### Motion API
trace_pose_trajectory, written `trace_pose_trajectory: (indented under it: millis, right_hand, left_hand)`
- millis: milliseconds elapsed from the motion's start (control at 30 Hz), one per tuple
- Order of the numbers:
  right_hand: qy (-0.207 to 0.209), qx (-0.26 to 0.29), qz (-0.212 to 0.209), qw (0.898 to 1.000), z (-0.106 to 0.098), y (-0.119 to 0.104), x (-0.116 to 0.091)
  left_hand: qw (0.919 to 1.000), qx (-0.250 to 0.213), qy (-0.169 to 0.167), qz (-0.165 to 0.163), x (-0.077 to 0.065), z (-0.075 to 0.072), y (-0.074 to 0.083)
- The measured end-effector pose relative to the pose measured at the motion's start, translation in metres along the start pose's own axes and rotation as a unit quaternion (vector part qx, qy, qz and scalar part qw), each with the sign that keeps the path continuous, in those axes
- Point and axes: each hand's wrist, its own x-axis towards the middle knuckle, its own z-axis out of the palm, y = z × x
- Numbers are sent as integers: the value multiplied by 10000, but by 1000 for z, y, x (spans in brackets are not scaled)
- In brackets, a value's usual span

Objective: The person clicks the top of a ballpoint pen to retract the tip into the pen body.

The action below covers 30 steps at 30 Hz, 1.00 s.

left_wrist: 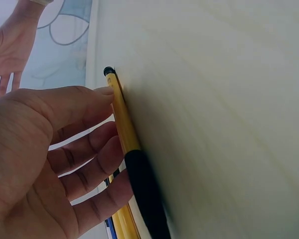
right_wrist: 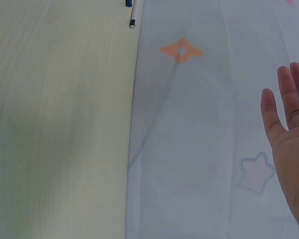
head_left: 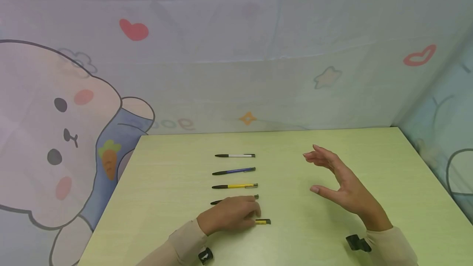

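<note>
My left hand (head_left: 230, 214) is at the nearest pen, a yellow one with a black grip (left_wrist: 120, 109). Thumb and curled fingers hold it along its barrel, low over the table; in the head view only its clip end shows past the fingers. Just beyond, a black-tipped pen (head_left: 216, 202) lies partly covered by that hand. Farther back lie another yellow pen (head_left: 236, 186), a blue pen (head_left: 234, 171) and a white pen (head_left: 236, 155), roughly parallel. Raised over the right side of the table, my right hand (head_left: 341, 184) holds nothing, thumb and fingers spread apart.
The pale yellow-green table (head_left: 288, 151) carries the row of pens left of its middle. A printed cloth (head_left: 229, 81) hangs along the back edge, and more cloth (head_left: 451, 134) hangs at the right. Black straps show at both wrists.
</note>
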Motion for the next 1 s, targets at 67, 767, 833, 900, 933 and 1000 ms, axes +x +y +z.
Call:
trace_pose_trajectory:
  millis: [67, 767, 833, 900, 933, 1000]
  right_hand:
    - [14, -3, -5, 10000, 0, 1, 0]
    - [-2, -33, -11, 10000, 1, 1, 3]
    - [-18, -38, -14, 10000, 1, 2, 2]
    - [-30, -29, -13, 10000, 1, 4, 1]
    - [-36, -24, -18, 10000, 0, 4, 1]
    - [-43, -24, -8, 10000, 0, 5, 0]
  left_hand:
    - [10000, 7, -20, -27, 0, 0, 1]
    - [9975, 647, 148, 238, 0, 3, 6]
    - [9972, 664, 189, 283, 0, 4, 6]
    - [9967, 690, 232, 351, -1, 4, 5]
    - [9966, 694, 248, 375, -1, 4, 5]
    - [9965, 673, 271, 417, -2, 5, 5]
